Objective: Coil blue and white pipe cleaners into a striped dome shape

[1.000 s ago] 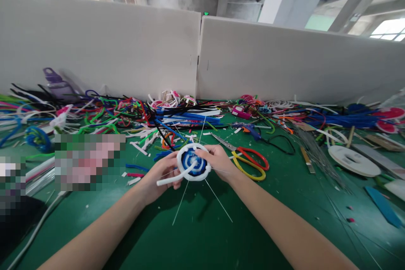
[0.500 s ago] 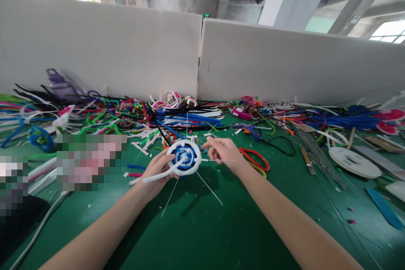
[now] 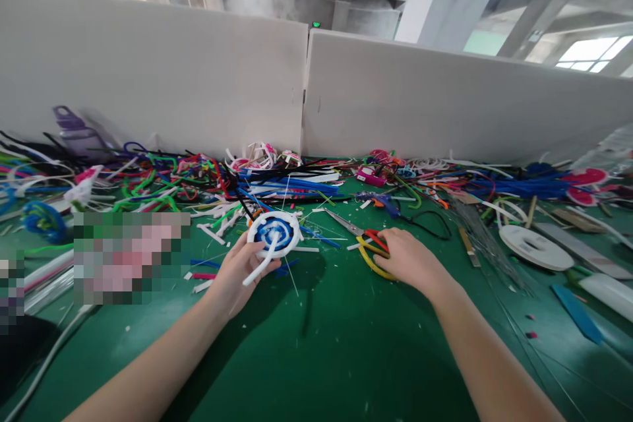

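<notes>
Okay so, holding a blue-and-white round piece (image 3: 273, 235) up over the green table (image 3: 341, 356) with the left hand (image 3: 241, 271), thumb on the near side at the rim, other fingers tucked behind and under, so clamped on it pretty securely. Got a white tail (image 3: 258, 268) poking out from the middle of the disc toward the lower left, plus thin wires (image 3: 291, 276) fanning out past the white rim. Over on the other side, touching the red and yellow handles of the scissors (image 3: 366, 244) with the right hand (image 3: 401, 256), fingers bent over the loops. Can't tell about a full grip, too much hidden under the palm. Blades pointing up and left, tips well apart from the disc. Just beyond the scissors, spotting a blue glue gun (image 3: 389, 204) with a looped black cord (image 3: 429, 215), and a pink box (image 3: 370, 177) a bit farther back. Off to the right, seeing a yellow cutter (image 3: 469, 247), then a white spool (image 3: 535, 247) lying flat. Along the white partition (image 3: 198, 79), a messy row of colorful fuzzy stems (image 3: 291, 184), and at far left, standing near the panel, a purple bottle (image 3: 80, 137).
</notes>
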Demonstrator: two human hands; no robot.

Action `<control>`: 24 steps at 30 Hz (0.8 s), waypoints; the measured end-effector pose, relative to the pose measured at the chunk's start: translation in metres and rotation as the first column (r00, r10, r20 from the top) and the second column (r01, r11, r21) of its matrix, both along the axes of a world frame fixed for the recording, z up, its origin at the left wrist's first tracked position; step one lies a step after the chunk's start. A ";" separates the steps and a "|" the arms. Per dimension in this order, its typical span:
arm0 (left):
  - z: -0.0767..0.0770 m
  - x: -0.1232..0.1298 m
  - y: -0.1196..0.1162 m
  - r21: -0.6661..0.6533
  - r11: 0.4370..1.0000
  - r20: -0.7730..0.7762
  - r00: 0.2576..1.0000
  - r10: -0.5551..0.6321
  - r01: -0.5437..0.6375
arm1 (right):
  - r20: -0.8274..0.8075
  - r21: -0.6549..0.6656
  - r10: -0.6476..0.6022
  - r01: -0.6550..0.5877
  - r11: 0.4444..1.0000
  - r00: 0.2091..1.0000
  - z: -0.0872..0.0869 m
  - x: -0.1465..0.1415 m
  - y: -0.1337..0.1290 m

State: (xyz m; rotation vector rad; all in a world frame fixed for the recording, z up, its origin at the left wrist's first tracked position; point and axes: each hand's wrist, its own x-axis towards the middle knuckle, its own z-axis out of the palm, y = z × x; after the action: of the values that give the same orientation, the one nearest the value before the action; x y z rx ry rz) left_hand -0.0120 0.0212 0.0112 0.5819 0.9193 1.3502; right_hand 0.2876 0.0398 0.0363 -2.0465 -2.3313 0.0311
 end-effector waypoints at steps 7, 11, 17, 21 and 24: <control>0.003 0.001 0.000 -0.025 1.000 -0.003 1.000 0.004 -0.004 | 0.052 0.035 -0.103 0.101 0.994 0.993 -0.009 -0.009 0.004; 0.003 0.000 0.001 -0.031 0.999 0.009 1.000 0.019 -0.019 | 0.049 0.146 -0.166 0.157 0.977 0.985 -0.011 -0.011 0.003; 0.002 -0.002 0.003 -0.007 0.997 -0.085 0.993 0.080 -0.081 | -0.259 0.306 -0.206 0.282 0.909 0.944 -0.008 -0.005 0.003; 0.007 0.001 0.000 0.024 0.995 -0.116 0.988 0.102 -0.100 | -0.566 0.328 -0.077 0.310 0.892 0.821 -0.009 -0.004 0.005; 0.009 0.002 -0.002 0.050 0.992 -0.109 0.987 0.122 -0.117 | -0.688 0.278 -0.059 0.338 0.899 0.724 -0.014 -0.007 0.008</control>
State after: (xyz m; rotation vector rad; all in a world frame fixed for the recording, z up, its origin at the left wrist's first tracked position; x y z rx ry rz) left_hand -0.0104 0.0197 0.0206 0.6494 1.0315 1.4594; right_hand 0.2810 0.0475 0.0223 -1.6910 -1.5188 0.2358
